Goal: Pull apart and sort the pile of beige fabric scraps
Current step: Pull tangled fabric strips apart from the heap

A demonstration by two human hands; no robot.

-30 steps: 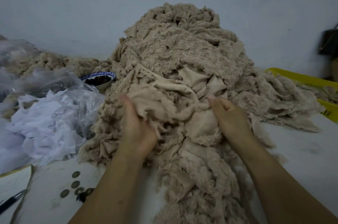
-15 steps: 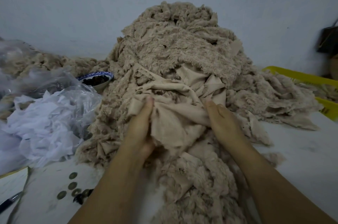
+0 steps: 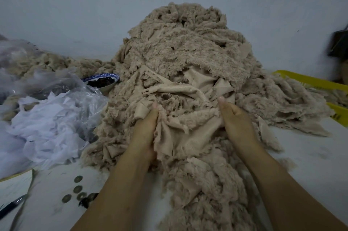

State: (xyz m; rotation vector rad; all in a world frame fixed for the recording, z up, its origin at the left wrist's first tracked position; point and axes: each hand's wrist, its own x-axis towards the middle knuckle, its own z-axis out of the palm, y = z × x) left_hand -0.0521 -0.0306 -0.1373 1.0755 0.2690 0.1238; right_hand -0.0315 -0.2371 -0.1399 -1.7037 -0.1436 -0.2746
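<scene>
A tall pile of beige fabric scraps (image 3: 188, 47), fuzzy on one side and smooth on the other, rises against the wall in the middle of the white table. My left hand (image 3: 146, 129) and my right hand (image 3: 236, 123) both press into its front, fingers dug into one bunched scrap (image 3: 186, 132) that lies between them with its smooth side showing. The fingertips of both hands are buried in the cloth. More beige scraps trail down toward me between my forearms.
White fabric scraps (image 3: 43, 129) and clear plastic bags lie at the left. A blue-rimmed bowl (image 3: 105, 81) with dark contents sits behind them. Several coins (image 3: 75, 191), a pen (image 3: 11, 207) and paper lie at the front left. A yellow tray (image 3: 310, 81) stands at the right.
Both hands have shifted forward and closer together on the bunched scrap, gathering it. The smooth fold that stood above my hands has been pulled down between them.
</scene>
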